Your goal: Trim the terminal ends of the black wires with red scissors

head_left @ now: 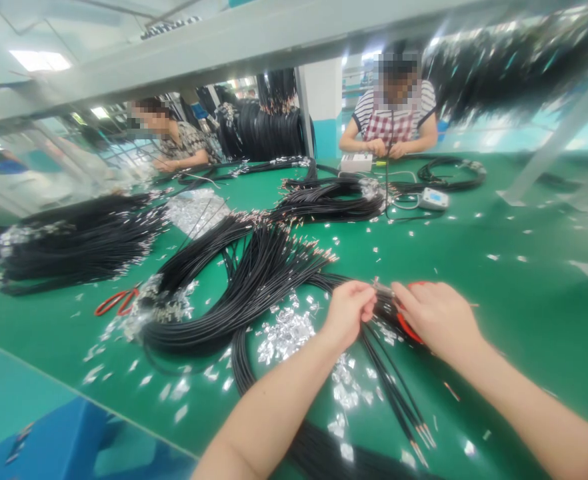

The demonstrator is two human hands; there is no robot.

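Observation:
My left hand (348,312) is closed in a pinch on a thin black cable whose metal-tipped end (383,289) pokes out between both hands. My right hand (437,317) is closed around a red-handled tool (405,325), mostly hidden under the fingers, and touches the same cable end. A small bunch of black cables (399,397) with bare copper ends runs from my hands toward the near edge. A large looped bundle of black cables (254,280) lies just left of my left hand.
Silver foil scraps (284,333) litter the green table (514,300). Red scissors (117,302) lie at the left. More cable bundles (74,243) sit farther left and back. Two people work across the table; a white device (434,199) lies near one.

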